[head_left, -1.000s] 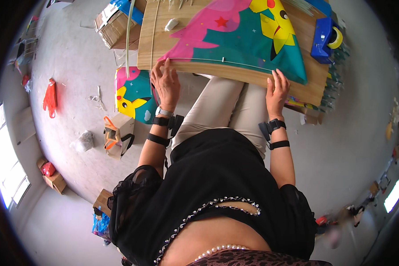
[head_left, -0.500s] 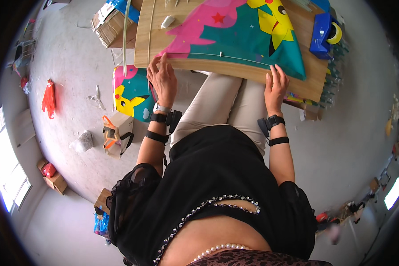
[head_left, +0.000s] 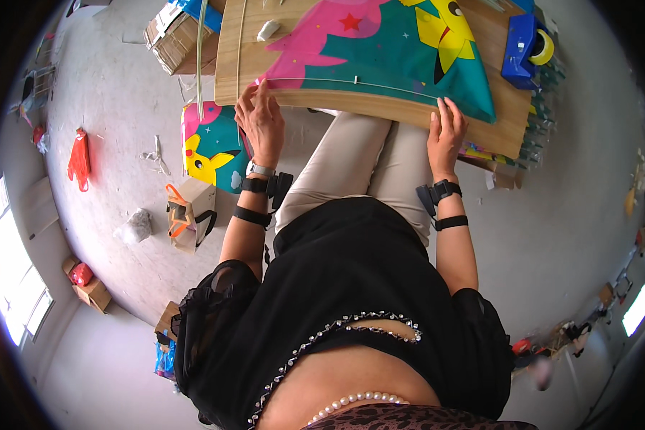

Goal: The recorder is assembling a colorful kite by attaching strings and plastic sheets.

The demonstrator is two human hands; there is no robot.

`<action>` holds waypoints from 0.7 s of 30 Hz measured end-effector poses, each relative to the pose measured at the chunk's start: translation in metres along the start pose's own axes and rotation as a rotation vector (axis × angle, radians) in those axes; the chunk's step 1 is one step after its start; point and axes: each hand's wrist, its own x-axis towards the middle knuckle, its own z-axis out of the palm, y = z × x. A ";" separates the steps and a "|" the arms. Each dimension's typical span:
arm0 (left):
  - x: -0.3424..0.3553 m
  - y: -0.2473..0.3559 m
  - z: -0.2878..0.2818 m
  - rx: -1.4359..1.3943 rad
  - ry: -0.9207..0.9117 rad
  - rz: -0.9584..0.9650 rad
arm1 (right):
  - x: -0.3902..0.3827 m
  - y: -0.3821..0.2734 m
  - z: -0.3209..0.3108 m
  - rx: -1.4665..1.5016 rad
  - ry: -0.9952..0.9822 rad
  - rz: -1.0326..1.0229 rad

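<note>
A teal and pink sheet like a kite sail (head_left: 380,54), with a yellow cartoon figure, lies on the wooden board (head_left: 505,140) in front of me. Along its near edge runs a thin white rod (head_left: 390,85) with a small white sleeve (head_left: 356,80) near its middle. At the rod's left end, the fingers of my left hand (head_left: 263,125) are pinched together on it. My right hand (head_left: 447,136) grips the other end between fingertips and thumb. The thumbs are partly hidden.
A blue tape dispenser (head_left: 517,56) with yellow tape stands at the board's right. A crumpled white piece (head_left: 269,30) and a long thin stick (head_left: 240,50) lie on its left. Another printed sheet (head_left: 211,154) hangs below left, near a paper bag (head_left: 192,215). Cardboard (head_left: 168,43) is at upper left.
The board and sheet sit slightly higher in the picture. Both hands stay at the rod's two ends, almost unmoved.
</note>
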 end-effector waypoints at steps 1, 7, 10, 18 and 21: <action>0.000 0.000 0.000 -0.001 0.004 0.001 | 0.000 0.000 0.000 0.002 -0.001 0.003; 0.001 -0.001 0.001 -0.003 0.003 0.001 | 0.000 0.001 0.000 0.008 0.003 0.003; 0.001 -0.002 0.002 -0.003 0.008 0.000 | 0.001 0.001 0.000 0.009 0.001 0.000; 0.001 -0.005 -0.001 -0.013 -0.026 -0.015 | 0.002 0.003 -0.001 0.003 0.004 -0.015; 0.002 -0.003 -0.003 0.003 -0.003 -0.045 | 0.002 0.004 -0.001 -0.001 0.000 -0.020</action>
